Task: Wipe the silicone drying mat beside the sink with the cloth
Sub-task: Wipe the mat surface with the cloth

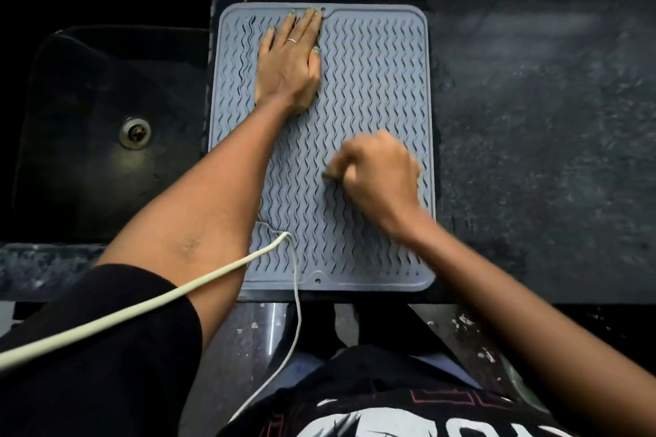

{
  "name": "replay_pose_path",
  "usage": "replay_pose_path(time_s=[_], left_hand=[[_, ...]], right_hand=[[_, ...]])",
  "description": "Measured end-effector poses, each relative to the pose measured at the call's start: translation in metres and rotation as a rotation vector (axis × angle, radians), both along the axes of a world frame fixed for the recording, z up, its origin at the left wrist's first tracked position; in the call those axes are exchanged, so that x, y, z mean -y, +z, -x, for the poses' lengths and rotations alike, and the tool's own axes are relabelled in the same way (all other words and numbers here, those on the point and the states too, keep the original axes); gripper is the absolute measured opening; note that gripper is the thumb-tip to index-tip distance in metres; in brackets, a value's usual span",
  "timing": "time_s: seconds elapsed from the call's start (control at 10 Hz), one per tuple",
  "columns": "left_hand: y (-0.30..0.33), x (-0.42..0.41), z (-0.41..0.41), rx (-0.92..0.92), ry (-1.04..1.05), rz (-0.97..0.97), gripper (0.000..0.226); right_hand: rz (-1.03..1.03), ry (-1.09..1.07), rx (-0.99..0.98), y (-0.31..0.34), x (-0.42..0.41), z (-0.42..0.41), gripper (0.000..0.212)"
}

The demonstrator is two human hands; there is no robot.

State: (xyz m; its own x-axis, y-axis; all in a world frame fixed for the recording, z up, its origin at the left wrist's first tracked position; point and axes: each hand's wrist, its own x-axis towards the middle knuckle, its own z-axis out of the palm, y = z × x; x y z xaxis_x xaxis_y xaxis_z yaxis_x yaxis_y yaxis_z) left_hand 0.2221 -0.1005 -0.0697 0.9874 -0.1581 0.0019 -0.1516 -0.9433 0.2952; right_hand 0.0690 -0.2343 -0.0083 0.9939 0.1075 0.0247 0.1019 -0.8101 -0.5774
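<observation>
**Inspector:** Fingers, left hand?

**Assistant:** Extended and together, pressed flat on the far left part of the grey silicone drying mat. A tan cloth shows at the edge of the palm, trapped beneath it. A ring on one finger.

**Inspector:** Right hand?

**Assistant:** Blurred. Fingers curled into a loose fist over the mat's middle right; whether they hold anything, I cannot tell.

**Inspector:** Mat position?

**Assistant:** Flat on the dark bench, its left edge just beside the black sink. A pale cable crosses the left forearm to the mat's near left corner.
</observation>
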Motion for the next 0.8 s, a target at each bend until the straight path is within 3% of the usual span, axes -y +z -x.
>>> replay_pose_path(time_s=[0.1, 0.2, 0.3, 0.4, 0.6, 0.7, 0.8], left_hand=[[0.001, -0.003, 0.001, -0.021, 0.001, -0.014, 0.056], [0.002, -0.001, 0.008, -0.036, 0.009, -0.038, 0.056], [-0.004, 0.003, 0.025, -0.034, 0.050, -0.057, 0.057], [-0.006, 0.003, 0.029, -0.026, 0.055, -0.061, 0.056], [-0.002, 0.003, 0.028, -0.027, 0.059, -0.063, 0.056], [0.001, 0.004, 0.032, -0.040, 0.054, -0.064, 0.057], [0.005, 0.005, 0.039, -0.047, 0.048, -0.060, 0.057]], right_hand=[[-0.193, -0.167, 0.051, 0.006, 0.001, -0.062, 0.031], [-0.008, -0.162, 0.094, -0.007, -0.005, -0.120, 0.042], [0.318, -0.080, -0.002, -0.033, -0.009, -0.140, 0.050], [0.385, -0.086, 0.118, -0.040, -0.008, -0.129, 0.045], [0.183, -0.003, 0.287, -0.030, 0.002, 0.007, 0.030], [0.161, 0.047, 0.192, -0.020, 0.006, 0.055, 0.027], [-0.052, -0.029, -0.050, -0.001, 0.009, 0.038, 0.031]])
